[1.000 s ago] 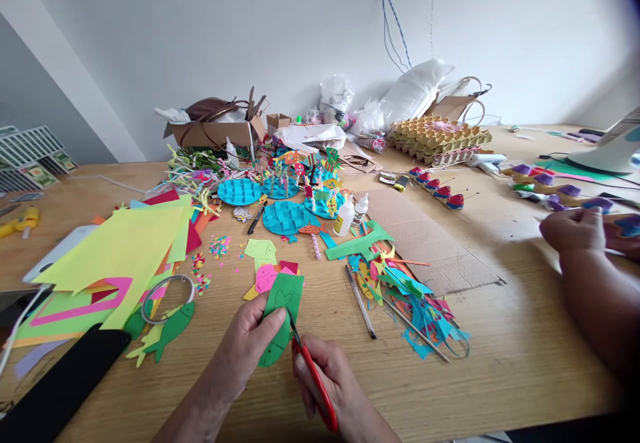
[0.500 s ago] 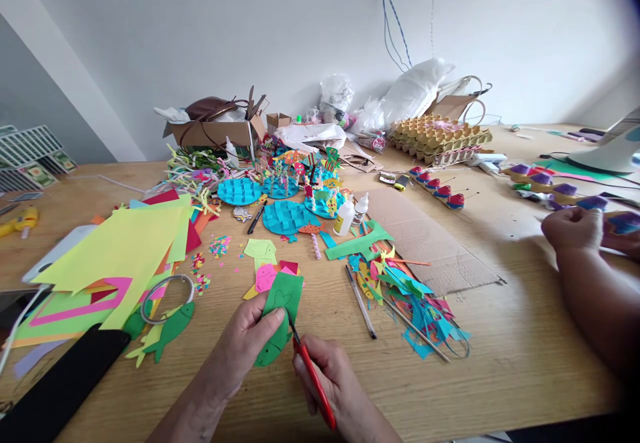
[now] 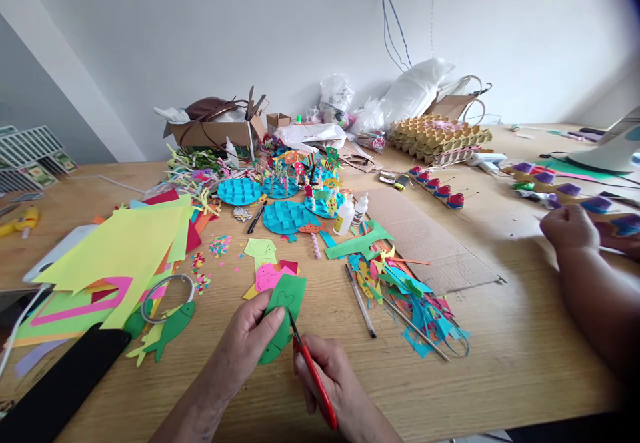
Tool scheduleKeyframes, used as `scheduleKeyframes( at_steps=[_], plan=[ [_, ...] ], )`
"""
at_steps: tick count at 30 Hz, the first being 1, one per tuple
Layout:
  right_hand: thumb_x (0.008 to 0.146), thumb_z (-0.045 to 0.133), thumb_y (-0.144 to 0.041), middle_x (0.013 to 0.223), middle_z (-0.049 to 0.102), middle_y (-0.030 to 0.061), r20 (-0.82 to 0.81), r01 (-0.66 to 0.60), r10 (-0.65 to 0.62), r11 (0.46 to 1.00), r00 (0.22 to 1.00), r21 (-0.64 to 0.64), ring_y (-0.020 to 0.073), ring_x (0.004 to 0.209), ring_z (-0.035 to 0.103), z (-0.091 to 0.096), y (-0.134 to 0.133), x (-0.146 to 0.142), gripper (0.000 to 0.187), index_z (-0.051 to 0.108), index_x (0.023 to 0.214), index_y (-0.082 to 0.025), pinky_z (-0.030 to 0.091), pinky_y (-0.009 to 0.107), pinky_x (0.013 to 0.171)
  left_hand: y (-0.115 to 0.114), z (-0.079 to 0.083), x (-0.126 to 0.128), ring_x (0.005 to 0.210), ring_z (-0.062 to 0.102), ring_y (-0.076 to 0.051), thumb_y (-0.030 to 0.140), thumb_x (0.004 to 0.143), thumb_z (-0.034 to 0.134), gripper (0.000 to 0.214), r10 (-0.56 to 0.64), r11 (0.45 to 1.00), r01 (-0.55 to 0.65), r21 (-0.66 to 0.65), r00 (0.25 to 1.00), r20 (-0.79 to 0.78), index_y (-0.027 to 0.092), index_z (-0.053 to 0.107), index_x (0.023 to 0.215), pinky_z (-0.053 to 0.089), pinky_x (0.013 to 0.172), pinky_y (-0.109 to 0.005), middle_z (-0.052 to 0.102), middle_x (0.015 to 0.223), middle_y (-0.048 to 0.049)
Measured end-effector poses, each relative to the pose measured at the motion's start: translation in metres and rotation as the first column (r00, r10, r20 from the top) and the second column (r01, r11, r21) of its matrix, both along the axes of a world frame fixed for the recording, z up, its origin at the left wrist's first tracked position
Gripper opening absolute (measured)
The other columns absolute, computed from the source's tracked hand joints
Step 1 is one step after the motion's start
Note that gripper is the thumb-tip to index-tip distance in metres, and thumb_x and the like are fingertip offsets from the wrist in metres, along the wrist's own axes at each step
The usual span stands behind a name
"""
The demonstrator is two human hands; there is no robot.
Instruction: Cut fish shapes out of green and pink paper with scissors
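Pinching a strip of green paper with its thumb on top, the left hand holds the piece just over the near middle of the table. The right hand is closed round the red handles of a pair of scissors; how far apart the blades stand, I cannot tell from here.

The relation that counts, to my eye, is blade to paper. The strip lies to the left and far side of the right hand, its long axis running from near left to far right, while the blades point far and slightly left, meeting its right edge beside the left thumb. The left hand is nearer, being on the paper; the right reaches it only through the scissors.

Just beyond the strip is a pink paper piece. To the right lie a pen and a heap of coloured scraps; to the left, a roll of tape beside a green paper fish. Far right, a co-worker's hand is near a painted egg-carton strip.
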State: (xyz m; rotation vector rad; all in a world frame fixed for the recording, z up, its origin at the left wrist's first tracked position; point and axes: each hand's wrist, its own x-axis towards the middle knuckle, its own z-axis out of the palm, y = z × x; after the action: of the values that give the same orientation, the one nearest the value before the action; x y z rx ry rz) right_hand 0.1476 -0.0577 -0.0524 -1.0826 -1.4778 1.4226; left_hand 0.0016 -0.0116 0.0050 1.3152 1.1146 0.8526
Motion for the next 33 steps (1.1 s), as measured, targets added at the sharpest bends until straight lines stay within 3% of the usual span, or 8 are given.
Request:
scheduleKeyframes(
  at_steps=[9,17,21,27,30,33],
  plan=[
    [0.088,0.045,-0.046,0.051,0.032,-0.0054,0.063,0.007,-0.013,0.996,0.998,0.091,0.0076,0.045,0.03,-0.004,0.002,0.002,0.04,0.036,0.06,-0.019,0.025,0.018,0.041,0.001,-0.005,0.001,0.068,0.046,-0.014,0.034,0.079,0.053,0.016,-0.002,0.998,0.007,-0.065,0.998,0.064,0.02,0.053,0.07,0.04,0.059,-0.018,0.044,0.059,0.0045],
    [0.088,0.046,-0.043,0.053,0.028,-0.0056,0.109,0.01,-0.024,0.993,0.994,0.122,0.0076,0.046,0.028,0.0,0.003,0.003,0.04,0.033,0.058,-0.019,0.023,0.019,0.042,0.008,-0.003,-0.003,0.056,0.039,-0.011,0.034,0.079,0.054,0.018,-0.029,0.997,0.036,-0.068,0.994,0.102,0.02,0.052,0.068,0.038,0.054,-0.018,0.039,0.055,0.0065],
    [0.086,0.047,-0.045,0.051,0.03,-0.0055,0.118,0.005,-0.014,0.997,0.993,0.078,0.0074,0.043,0.031,-0.002,0.003,0.001,0.041,0.033,0.058,-0.019,0.024,0.019,0.039,0.011,0.002,-0.005,0.05,0.035,-0.009,0.037,0.077,0.056,0.021,-0.004,0.996,0.011,-0.088,0.997,0.083,0.019,0.05,0.067,0.032,0.046,-0.017,0.04,0.055,0.0071],
    [0.087,0.039,-0.053,0.045,0.04,-0.0051,-0.031,-0.014,0.012,0.998,0.999,-0.064,0.0079,0.037,0.038,0.0,0.001,-0.003,0.043,0.04,0.06,-0.019,0.03,0.017,0.035,0.007,-0.002,0.0,0.054,0.041,-0.01,0.034,0.076,0.059,0.016,0.072,0.993,-0.056,-0.104,0.984,0.164,0.019,0.054,0.071,0.036,0.05,-0.018,0.046,0.058,0.006],
    [0.085,0.039,-0.057,0.043,0.041,-0.0057,-0.11,-0.009,-0.001,0.996,0.994,-0.085,0.0071,0.035,0.036,0.004,0.001,-0.006,0.045,0.042,0.062,-0.019,0.03,0.017,0.036,0.004,-0.005,0.005,0.064,0.048,-0.012,0.029,0.078,0.058,0.013,0.08,0.992,-0.052,-0.116,0.964,0.254,0.02,0.06,0.087,0.041,0.06,-0.019,0.055,0.068,0.0039],
    [0.082,0.04,-0.063,0.041,0.041,-0.0061,-0.167,-0.004,-0.014,0.994,0.986,-0.106,0.0067,0.034,0.034,0.009,0.001,-0.008,0.049,0.045,0.064,-0.018,0.03,0.017,0.036,0.0,-0.003,0.009,0.063,0.05,-0.011,0.027,0.078,0.058,0.018,0.098,0.985,-0.047,-0.165,0.943,0.318,0.02,0.062,0.094,0.042,0.06,-0.02,0.06,0.069,0.0031]
  ],
)
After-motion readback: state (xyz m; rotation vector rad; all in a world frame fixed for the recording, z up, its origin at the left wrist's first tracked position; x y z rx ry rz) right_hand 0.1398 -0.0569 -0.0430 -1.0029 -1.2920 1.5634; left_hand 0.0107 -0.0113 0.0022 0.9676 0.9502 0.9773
